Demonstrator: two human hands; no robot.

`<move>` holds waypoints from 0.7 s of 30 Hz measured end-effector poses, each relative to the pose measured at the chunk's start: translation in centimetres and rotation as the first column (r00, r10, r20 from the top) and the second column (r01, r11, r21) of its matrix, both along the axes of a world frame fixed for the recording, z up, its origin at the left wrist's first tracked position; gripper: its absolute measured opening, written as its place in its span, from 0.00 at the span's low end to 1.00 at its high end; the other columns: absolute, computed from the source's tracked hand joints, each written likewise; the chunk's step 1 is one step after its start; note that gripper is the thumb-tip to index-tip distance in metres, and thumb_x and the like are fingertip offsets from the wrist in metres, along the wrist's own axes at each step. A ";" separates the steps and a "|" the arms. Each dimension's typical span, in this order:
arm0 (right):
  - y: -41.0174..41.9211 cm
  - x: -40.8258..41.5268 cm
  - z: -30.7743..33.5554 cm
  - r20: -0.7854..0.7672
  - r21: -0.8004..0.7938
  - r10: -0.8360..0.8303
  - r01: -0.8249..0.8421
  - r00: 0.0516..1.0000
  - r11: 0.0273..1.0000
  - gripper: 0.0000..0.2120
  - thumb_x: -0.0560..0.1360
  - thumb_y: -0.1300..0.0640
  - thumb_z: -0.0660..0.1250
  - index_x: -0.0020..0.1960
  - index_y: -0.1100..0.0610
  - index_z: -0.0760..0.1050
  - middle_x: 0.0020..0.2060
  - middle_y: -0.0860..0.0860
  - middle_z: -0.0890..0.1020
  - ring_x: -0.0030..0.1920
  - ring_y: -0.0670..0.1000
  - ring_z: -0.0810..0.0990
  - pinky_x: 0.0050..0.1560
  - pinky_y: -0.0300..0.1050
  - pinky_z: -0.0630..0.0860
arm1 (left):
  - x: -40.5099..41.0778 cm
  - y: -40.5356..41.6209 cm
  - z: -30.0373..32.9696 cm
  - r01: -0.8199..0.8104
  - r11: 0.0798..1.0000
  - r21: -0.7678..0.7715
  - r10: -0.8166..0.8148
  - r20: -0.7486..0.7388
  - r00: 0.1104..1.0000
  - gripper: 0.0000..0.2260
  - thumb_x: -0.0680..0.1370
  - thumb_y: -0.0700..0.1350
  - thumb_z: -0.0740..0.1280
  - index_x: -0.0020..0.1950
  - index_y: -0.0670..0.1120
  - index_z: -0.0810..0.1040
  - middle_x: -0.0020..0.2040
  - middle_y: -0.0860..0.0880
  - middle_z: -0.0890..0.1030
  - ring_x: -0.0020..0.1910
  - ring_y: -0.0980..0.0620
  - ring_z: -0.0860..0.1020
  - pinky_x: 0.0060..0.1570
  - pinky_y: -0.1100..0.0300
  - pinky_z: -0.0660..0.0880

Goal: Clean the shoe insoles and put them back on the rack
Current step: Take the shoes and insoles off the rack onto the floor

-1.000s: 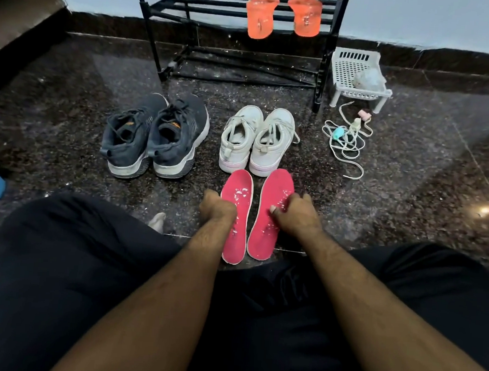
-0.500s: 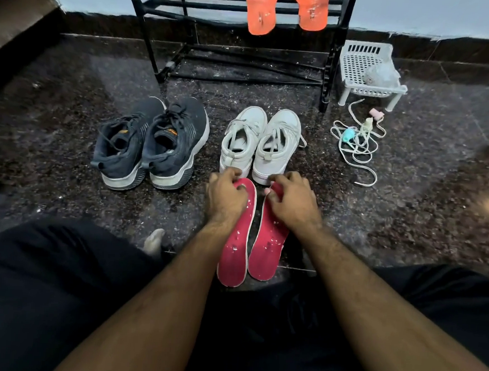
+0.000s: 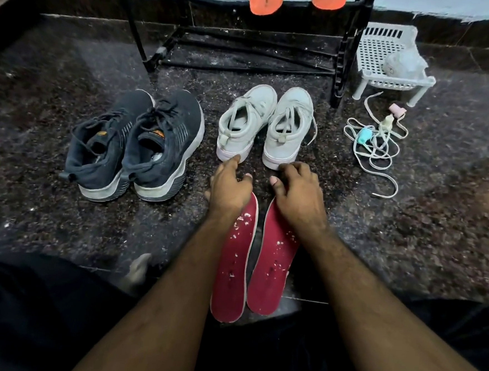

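Two pink insoles, the left one point(image 3: 233, 265) and the right one point(image 3: 272, 262), lie side by side on the dark floor in front of me, speckled with white bits. My left hand point(image 3: 230, 185) and my right hand point(image 3: 299, 193) rest over their far ends, fingers apart and holding nothing. The fingertips reach the heels of the white shoes point(image 3: 241, 124). A black metal rack point(image 3: 345, 47) stands behind the shoes. Two orange insoles point(image 3: 265, 0) hang from its upper bars.
A pair of dark sneakers point(image 3: 165, 142) sits left of the white pair. At the right stand a white plastic basket point(image 3: 383, 50) and a tangle of laces with small clips point(image 3: 376, 145). My legs in black trousers frame the bottom.
Both hands have slid forward along the pink insoles, from their middle to their far tips, up to the white shoes' heels. The camera has leaned in closer.
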State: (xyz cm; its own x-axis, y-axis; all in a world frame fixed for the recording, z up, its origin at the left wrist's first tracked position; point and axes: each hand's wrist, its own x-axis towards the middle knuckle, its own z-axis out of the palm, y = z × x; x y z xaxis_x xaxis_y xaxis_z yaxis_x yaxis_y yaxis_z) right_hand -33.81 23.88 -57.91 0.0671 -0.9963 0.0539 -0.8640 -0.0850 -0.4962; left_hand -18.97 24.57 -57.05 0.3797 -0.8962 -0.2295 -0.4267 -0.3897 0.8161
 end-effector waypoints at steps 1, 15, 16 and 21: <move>0.0 0.0 0.0 0.007 0.004 -0.004 0.004 1.000 1.000 0.21 0.80 0.43 0.61 0.68 0.53 0.72 0.64 0.54 0.72 0.62 0.59 0.72 0.62 0.58 0.72 | 0.0 -0.1 0.0 -0.013 1.000 0.000 0.013 -0.007 1.000 0.25 0.79 0.48 0.67 0.76 0.54 0.68 0.75 0.52 0.70 0.74 0.49 0.68 0.75 0.40 0.60; 5.7 -2.0 4.3 0.022 0.204 -0.220 0.211 0.975 0.956 0.26 0.78 0.45 0.65 0.71 0.58 0.67 0.64 0.62 0.67 0.63 0.64 0.72 0.65 0.54 0.71 | -1.0 6.0 3.6 0.063 0.986 0.153 -0.110 0.323 0.940 0.27 0.78 0.55 0.70 0.75 0.50 0.69 0.75 0.43 0.67 0.73 0.43 0.66 0.73 0.42 0.57; 6.5 -2.0 4.5 -0.002 0.249 -0.222 0.216 0.975 0.944 0.28 0.77 0.45 0.66 0.71 0.59 0.66 0.65 0.62 0.67 0.64 0.65 0.73 0.65 0.55 0.71 | -1.2 6.9 3.9 0.060 0.977 0.206 -0.132 0.361 0.923 0.32 0.76 0.58 0.72 0.76 0.49 0.67 0.76 0.41 0.64 0.74 0.41 0.64 0.72 0.41 0.60; 9.9 -1.1 4.8 -0.075 0.505 -0.203 0.212 0.976 0.837 0.44 0.74 0.44 0.72 0.77 0.60 0.51 0.72 0.62 0.58 0.70 0.64 0.69 0.67 0.54 0.69 | -2.1 10.1 3.9 0.014 0.907 0.420 -0.207 0.417 0.885 0.54 0.65 0.64 0.79 0.79 0.45 0.53 0.76 0.37 0.59 0.76 0.39 0.59 0.66 0.41 0.70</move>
State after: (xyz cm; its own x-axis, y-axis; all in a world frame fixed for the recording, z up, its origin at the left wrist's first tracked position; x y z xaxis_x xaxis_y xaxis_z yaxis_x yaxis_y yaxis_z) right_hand -34.92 33.78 -53.16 -0.1482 -0.8746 -0.4617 -0.8420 0.3564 -0.4049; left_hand -21.03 34.69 -53.17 0.4299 -0.8080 -0.4029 -0.7631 -0.5636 0.3161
